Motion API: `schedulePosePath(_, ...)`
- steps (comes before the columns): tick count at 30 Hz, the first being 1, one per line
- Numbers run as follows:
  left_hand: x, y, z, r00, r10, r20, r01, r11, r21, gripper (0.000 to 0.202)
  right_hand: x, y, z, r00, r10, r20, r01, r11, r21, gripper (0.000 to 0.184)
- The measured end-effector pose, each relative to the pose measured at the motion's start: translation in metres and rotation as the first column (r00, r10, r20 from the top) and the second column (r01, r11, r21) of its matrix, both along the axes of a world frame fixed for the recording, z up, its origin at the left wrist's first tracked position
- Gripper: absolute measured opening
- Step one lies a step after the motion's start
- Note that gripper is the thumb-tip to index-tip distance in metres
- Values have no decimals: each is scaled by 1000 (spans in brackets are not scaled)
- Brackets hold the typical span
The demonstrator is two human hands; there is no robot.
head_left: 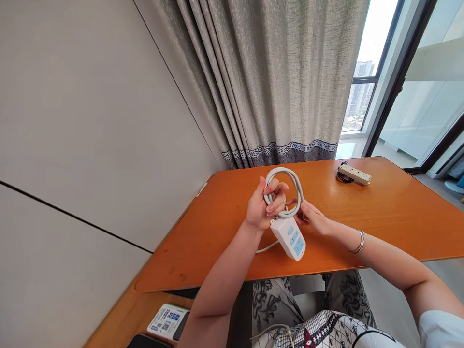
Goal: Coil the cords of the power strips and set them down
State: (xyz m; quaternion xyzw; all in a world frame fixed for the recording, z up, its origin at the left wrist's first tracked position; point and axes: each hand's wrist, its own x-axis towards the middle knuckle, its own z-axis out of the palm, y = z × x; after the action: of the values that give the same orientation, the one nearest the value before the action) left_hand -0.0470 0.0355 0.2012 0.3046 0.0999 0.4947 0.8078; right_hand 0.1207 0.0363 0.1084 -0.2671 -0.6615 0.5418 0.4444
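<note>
A white power strip (290, 238) with pale blue socket faces hangs tilted just above the table, near its front edge. Its whitish cord (282, 170) is wound into a loop of several turns over the strip. My left hand (265, 204) is closed around the left side of this loop, thumb pointing up. At the loop's lower right, my right hand (312, 217) has its fingers closed against the cord; its fingertips are partly hidden behind the loop and strip. A loose length of cord trails out on the table to the left of the strip.
Toward the back right of the orange-brown table (217, 232) lies a cream power strip (355, 174) with a black cord (344, 177). A grey curtain (282, 87) hangs behind the table. On a lower ledge at left are a white box (168, 320) and a dark object (147, 341).
</note>
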Motion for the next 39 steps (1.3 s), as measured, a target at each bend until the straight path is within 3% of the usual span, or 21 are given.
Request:
schedulePosePath(4,-6,0,-7,993,-112,-29,113,992,61,52,12,12,10,983,-168,-81,167,986,-10,57)
schedulePosePath(7,-8,1,-9,995,-100,-28,102,989,103,53,16,16,17,982,-186,17,186,983,3,54)
schedulePosePath(12,-3,3,-5,998,61,-17,-58,989,138,51,10,3,10,944,-130,303,82,983,165,33)
schedulePosePath(16,0,4,0,969,245,7,-239,940,244,49,10,-3,-13,892,-126,435,19,970,243,40)
schedulePosePath(18,-1,6,2,944,330,6,-316,898,305,49,12,-3,-27,871,-206,446,32,930,366,49)
schedulePosePath(20,-5,8,4,919,395,-11,-367,863,349,48,15,-3,-37,843,-363,396,116,843,525,52)
schedulePosePath(22,-10,11,5,892,452,-12,-414,827,381,47,21,-2,-39,771,-527,356,210,739,640,50)
schedulePosePath(24,-15,12,5,868,496,-16,-448,798,404,47,27,-2,-31,652,-639,408,225,677,701,50)
schedulePosePath(26,-18,13,4,859,512,-32,-454,788,417,48,32,-3,-13,481,-685,547,145,677,721,54)
schedulePosePath(28,-19,13,2,866,498,-51,-434,797,419,49,33,-6,9,298,-665,684,12,720,694,56)
schedulePosePath(30,-17,13,-2,878,472,-79,-399,813,424,50,30,-13,30,199,-620,758,-162,743,650,56)
schedulePosePath(32,-13,13,-7,892,438,-116,-345,823,451,51,26,-21,47,206,-597,775,-326,705,630,52)
schedulePosePath(35,-6,11,-13,913,361,-189,-220,827,517,51,19,-32,64,331,-556,763,-433,629,646,38)
schedulePosePath(37,-1,8,-17,923,289,-254,-121,845,521,48,15,-38,73,429,-472,770,-415,654,632,29)
schedulePosePath(39,3,5,-19,924,216,-317,-36,872,489,43,12,-44,81,522,-335,784,-352,753,556,27)
